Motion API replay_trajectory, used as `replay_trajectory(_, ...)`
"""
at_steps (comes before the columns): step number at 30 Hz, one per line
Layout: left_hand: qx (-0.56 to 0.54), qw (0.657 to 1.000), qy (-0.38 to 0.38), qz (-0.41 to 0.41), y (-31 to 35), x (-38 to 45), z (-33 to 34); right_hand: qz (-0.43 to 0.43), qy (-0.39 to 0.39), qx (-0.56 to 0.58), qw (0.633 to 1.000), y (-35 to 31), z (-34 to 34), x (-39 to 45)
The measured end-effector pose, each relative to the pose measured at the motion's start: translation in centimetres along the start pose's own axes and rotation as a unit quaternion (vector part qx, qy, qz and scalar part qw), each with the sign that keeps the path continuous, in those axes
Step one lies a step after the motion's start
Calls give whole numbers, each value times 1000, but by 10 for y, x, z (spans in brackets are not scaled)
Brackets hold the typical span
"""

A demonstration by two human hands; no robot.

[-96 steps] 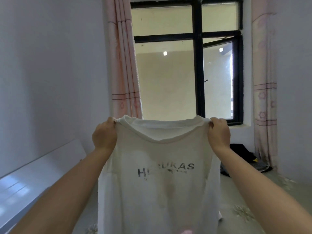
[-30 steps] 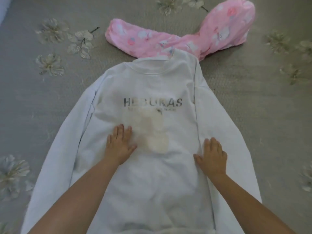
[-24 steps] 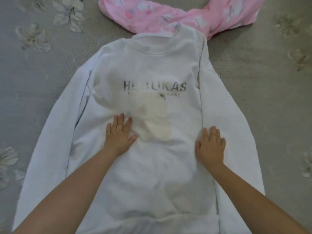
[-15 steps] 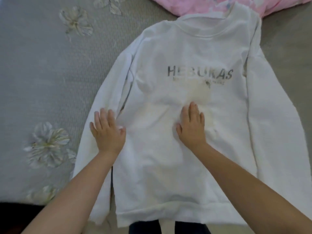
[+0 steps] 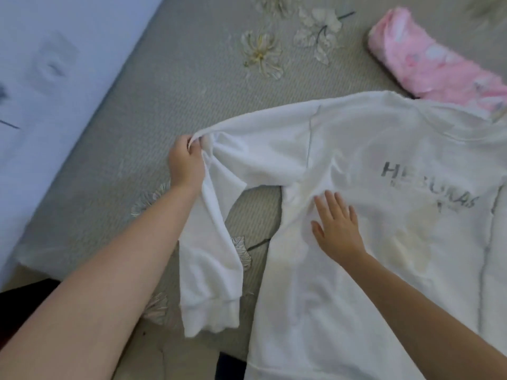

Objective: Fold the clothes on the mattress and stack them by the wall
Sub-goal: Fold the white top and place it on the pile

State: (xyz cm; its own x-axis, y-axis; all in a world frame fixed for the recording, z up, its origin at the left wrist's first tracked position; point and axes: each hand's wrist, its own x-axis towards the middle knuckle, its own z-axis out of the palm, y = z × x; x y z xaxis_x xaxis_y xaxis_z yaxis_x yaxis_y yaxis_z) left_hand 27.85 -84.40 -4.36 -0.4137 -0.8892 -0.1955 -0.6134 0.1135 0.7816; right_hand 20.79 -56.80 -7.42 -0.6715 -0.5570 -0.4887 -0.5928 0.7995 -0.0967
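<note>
Sleeve (image 5: 211, 242) hangs from the left hand (image 5: 186, 163) fingers pinching its elbow; sweatshirt (image 5: 384, 242) body lies rightward under the flat, open right hand (image 5: 338, 229).

A white panel (image 5: 55, 78) with faint grey smudges lies well to the left of the fingers (image 5: 192, 141) of the left hand (image 5: 186, 163). Nearer than those fingers, pale floor (image 5: 153, 352) shows at the bottom edge. A dark patch (image 5: 24, 294) sits at its far left, and a dark strip (image 5: 230, 363) lies nearer than the right hand (image 5: 338, 231).
</note>
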Motion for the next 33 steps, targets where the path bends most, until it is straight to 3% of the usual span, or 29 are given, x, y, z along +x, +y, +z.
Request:
replay_trajectory(3,15,1000,-22,9,1,31,-4,17,7,0,1000,-5,-8,12)
replay_trajectory(5,123,986,-108,-11,-23,23,-5,34,-10,7,999,-8,-6,16)
replay_trajectory(7,264,949,-174,2,-52,-9,-6,38,-47,14,998,-12,2,16)
replay_trajectory(9,325,930,-169,25,-74,-38,-6,37,-72,13,997,-15,9,18)
replay_trajectory(13,186,970,-153,-33,-74,-44,-7,27,-86,58,994,-11,7,23)
replay_trajectory(16,-28,975,-192,-107,-34,-42,-10,18,-74,150,986,2,-4,17)
replay_trajectory(19,-278,917,-202,-205,34,-44,-4,69,-34,272,959,24,-19,-6)
replay_trajectory(22,-415,828,-276,-257,109,-66,30,149,43,384,910,59,-30,-43)
replay_trajectory(25,-447,692,-474,-312,177,-123,76,255,136,520,803,104,-38,-84)
replay_trajectory(27,-359,665,-591,-281,193,-163,108,320,186,591,716,135,-37,-109)
replay_trajectory(28,-304,683,-616,-248,191,-178,123,350,201,615,677,148,-35,-118)
replay_trajectory(30,-163,770,-605,-119,170,-197,146,393,215,637,627,170,-26,-131)
replay_trajectory(32,43,852,-516,75,135,-195,156,406,204,649,610,182,-17,-131)
replay_trajectory(33,145,862,-459,156,115,-188,158,406,194,652,611,186,-12,-128)
